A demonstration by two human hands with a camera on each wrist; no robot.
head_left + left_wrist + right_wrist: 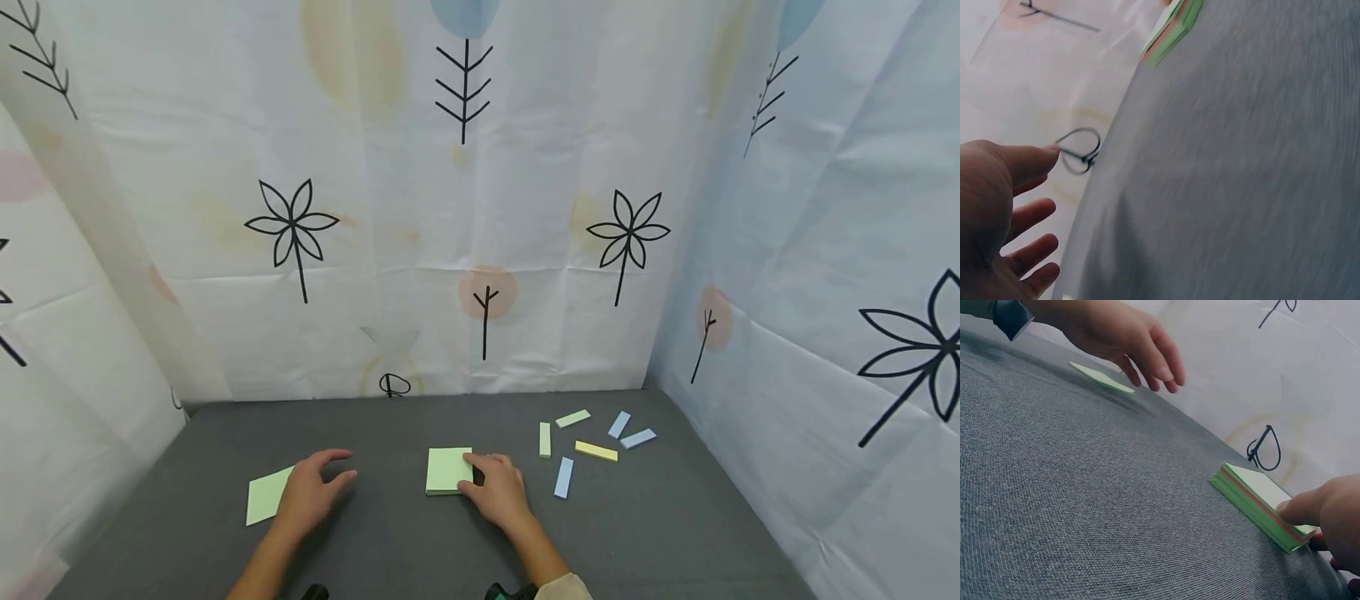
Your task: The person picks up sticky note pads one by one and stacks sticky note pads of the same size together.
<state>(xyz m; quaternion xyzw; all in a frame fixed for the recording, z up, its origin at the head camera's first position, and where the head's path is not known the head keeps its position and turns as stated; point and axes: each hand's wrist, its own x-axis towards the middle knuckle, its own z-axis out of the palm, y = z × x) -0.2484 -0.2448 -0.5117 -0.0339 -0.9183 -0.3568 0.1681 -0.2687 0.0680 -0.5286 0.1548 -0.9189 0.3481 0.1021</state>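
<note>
A thick pad of light green sticky notes (448, 471), with a reddish layer showing in its side, lies on the grey table near the middle. My right hand (497, 490) holds the pad at its right side, thumb (1300, 509) on the near corner and index finger on the far one. My left hand (309, 493) hovers above the table further left, fingers spread and nothing in them. Under and beside it lies a single light green sheet (264, 498), partly hidden by the hand.
Right of the pad lie several small paper strips: pale green strips (545, 439), a yellow strip (596, 451) and blue strips (563, 477). White patterned cloth walls (405, 333) stand behind the grey table (375, 533) and at both sides.
</note>
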